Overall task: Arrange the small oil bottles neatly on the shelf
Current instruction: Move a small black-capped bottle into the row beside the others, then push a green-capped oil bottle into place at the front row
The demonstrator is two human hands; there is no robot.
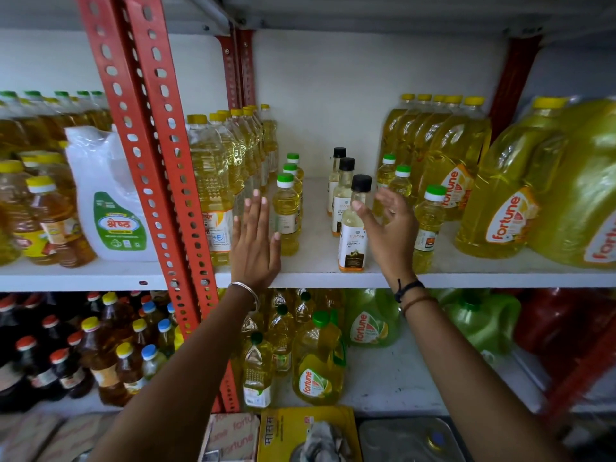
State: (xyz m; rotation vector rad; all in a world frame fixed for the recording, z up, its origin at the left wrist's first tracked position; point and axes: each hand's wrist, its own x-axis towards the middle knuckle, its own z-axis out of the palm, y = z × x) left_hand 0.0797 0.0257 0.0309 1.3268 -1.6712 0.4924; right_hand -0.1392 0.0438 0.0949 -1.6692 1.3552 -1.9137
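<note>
On the white shelf [316, 261] stand three rows of small oil bottles. A green-capped row sits at the left, its front bottle [286, 216] just right of my left hand [255, 241]. That hand is flat with straight fingers and holds nothing; its thumb lies against the bottle. A black-capped coconut oil row runs down the middle, front bottle [354, 235]. My right hand [391, 228] is open, fingers curled loosely, between that bottle and the green-capped row at the right, front bottle [430, 225]. Its thumb tip touches the black-capped bottle's neck.
Tall yellow-capped bottles [213, 181] crowd the left of the bay, large Fortune jugs [500, 201] the right. A red slotted upright [160, 161] stands at the left. The lower shelf holds more bottles and jugs [318, 361].
</note>
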